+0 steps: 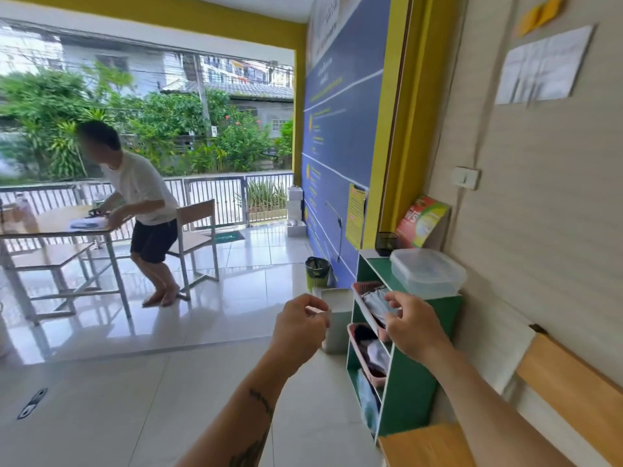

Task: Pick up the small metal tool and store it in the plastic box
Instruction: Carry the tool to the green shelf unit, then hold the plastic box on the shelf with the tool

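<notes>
**Nearly there: tool in hand, box lid not yet off**

Apparently the pick-up half of the job is done. The left hand (pixel 300 326) is raised in front of the green shelf unit (pixel 409 379), its grip pinched nearly shut, thumb against fingertips, on a small pale sliver that is probably the small metal tool (pixel 315 311) (motion blur makes it hard to be sure of its shape). The right hand (pixel 413 326) hovers beside it, fingers loosely curled and holding nothing I can make out, in front of the upper pink basket (pixel 362 287) stuffed with cloth.

The plastic box (pixel 428 272) sits on top of the shelf unit, against the wall, above and beyond both hands. It is translucent and its lid looks closed.

So what remains, as I judge it: free the right hand to lift the lid, carry the tool up over the shelf top, drop it inside, and press the lid back on. Neither hand touches the box yet.

Farther off, another person bends over a worktop (pixel 59 227) near the railing, taking no part in this.
</notes>
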A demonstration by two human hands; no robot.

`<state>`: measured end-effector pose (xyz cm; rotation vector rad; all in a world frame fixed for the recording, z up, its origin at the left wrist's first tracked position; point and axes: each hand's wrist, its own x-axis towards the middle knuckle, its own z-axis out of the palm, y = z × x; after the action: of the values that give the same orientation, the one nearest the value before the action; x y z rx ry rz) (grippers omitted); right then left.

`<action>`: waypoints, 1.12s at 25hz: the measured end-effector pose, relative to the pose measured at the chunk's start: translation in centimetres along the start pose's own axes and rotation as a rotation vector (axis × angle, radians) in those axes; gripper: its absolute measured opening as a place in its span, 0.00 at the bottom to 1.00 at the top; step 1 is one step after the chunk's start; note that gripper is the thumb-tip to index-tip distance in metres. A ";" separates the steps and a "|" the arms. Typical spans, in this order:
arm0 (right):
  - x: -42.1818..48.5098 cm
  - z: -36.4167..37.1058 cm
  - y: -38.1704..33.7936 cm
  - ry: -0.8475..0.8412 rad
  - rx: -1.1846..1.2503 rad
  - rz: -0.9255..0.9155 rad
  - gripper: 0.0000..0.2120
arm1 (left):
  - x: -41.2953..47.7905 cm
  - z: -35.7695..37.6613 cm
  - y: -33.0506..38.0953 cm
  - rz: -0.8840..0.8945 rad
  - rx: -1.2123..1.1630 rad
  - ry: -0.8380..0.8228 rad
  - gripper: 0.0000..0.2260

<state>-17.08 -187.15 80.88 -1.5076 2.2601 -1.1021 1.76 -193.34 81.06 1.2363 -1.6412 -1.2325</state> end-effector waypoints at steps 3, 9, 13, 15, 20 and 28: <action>6.8 2.2 -0.7 0.014 0.032 0.026 0.14 | 8.4 -0.3 0.5 0.017 0.026 -0.064 0.10; 19.2 2.8 3.5 0.055 -0.030 0.134 0.22 | 23.1 5.2 1.9 0.032 0.019 -0.179 0.10; 27.2 1.8 8.2 0.097 -0.096 0.173 0.20 | 31.6 11.3 2.4 -0.042 -0.056 -0.252 0.16; 30.7 1.5 9.9 0.080 -0.111 0.188 0.20 | 35.3 13.9 2.5 -0.069 -0.058 -0.295 0.18; 38.9 2.0 13.9 0.023 -0.176 0.196 0.22 | 43.9 19.0 1.9 -0.032 0.000 -0.354 0.19; 47.0 6.2 20.7 0.019 -0.277 0.339 0.21 | 56.7 27.1 -1.8 0.013 -0.001 -0.444 0.12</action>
<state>-49.74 -226.53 72.84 -1.1353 2.6396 -0.7351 -38.34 -240.92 72.07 0.9931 -1.9526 -1.5812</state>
